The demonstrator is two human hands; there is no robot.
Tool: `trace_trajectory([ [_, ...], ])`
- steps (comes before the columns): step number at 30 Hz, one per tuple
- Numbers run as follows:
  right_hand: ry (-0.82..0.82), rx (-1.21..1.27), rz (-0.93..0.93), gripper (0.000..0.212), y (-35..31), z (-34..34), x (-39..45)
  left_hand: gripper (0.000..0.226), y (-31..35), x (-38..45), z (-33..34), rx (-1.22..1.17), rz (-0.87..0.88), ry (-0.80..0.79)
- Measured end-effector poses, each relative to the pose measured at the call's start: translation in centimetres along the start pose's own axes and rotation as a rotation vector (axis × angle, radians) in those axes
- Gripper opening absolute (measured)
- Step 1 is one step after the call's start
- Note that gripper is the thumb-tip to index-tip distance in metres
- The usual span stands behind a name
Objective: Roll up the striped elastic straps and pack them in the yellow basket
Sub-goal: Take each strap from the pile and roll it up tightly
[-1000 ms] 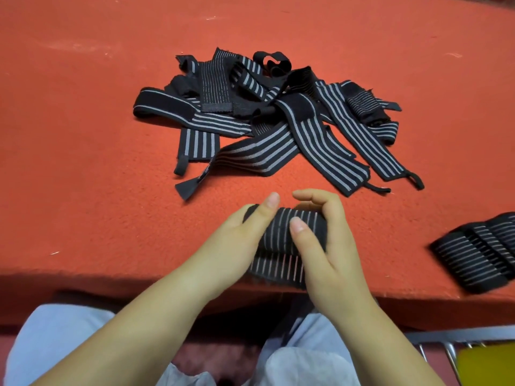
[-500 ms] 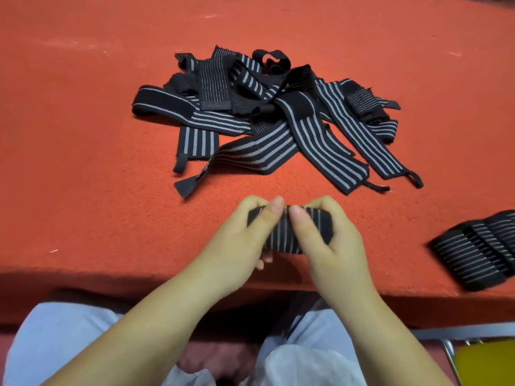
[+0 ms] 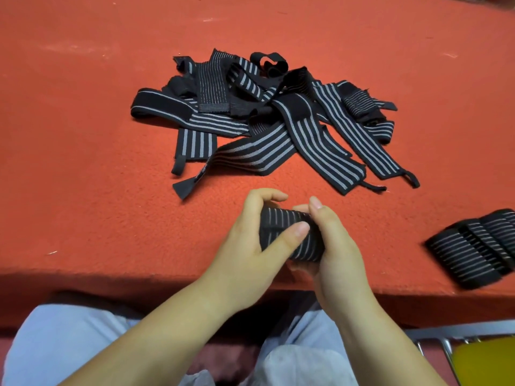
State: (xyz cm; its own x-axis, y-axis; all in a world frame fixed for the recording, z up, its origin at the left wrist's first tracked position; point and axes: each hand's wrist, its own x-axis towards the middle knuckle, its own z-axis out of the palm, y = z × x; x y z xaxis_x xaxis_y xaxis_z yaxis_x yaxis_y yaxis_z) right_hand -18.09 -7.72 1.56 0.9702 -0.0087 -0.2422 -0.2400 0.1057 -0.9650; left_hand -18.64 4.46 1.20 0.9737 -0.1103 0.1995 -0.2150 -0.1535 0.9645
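Observation:
A black strap with thin white stripes, rolled into a tight bundle, sits between both hands just above the near table edge. My left hand grips it from the left, thumb across its front. My right hand holds it from the right, fingers curled over its top. A loose pile of unrolled striped straps lies further back on the orange table. At the bottom right corner shows a yellow patch, probably the basket; most of it is out of frame.
The orange felt table fills the view. Rolled or folded striped straps lie at the right edge. A metal frame stands below the table edge beside the yellow patch. My legs in light trousers are under the table.
The flat tail of the strap has been wound onto the roll. The bundle has turned and tilted in my hands, and my left thumb now lies across its front.

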Motion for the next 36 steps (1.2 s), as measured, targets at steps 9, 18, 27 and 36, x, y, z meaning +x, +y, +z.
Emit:
trace_trajectory([
  [9,0.075,0.082,-0.005,0.030,-0.2,0.6,-0.4,0.049,1.0,-0.1,0.0,0.306,0.199,0.014],
  [18,0.049,-0.194,-0.412,0.032,-0.7,0.5,-1.1,0.034,0.6,0.6,-0.1,0.034,0.172,0.171],
  [27,0.104,-0.242,-0.421,0.012,-1.1,0.1,-0.9,0.032,1.2,0.7,-0.2,-0.231,-0.208,-0.017],
  [36,-0.145,0.068,0.043,0.017,-1.3,0.6,1.3,0.021,-0.1,1.5,0.7,-0.337,-0.261,0.353],
])
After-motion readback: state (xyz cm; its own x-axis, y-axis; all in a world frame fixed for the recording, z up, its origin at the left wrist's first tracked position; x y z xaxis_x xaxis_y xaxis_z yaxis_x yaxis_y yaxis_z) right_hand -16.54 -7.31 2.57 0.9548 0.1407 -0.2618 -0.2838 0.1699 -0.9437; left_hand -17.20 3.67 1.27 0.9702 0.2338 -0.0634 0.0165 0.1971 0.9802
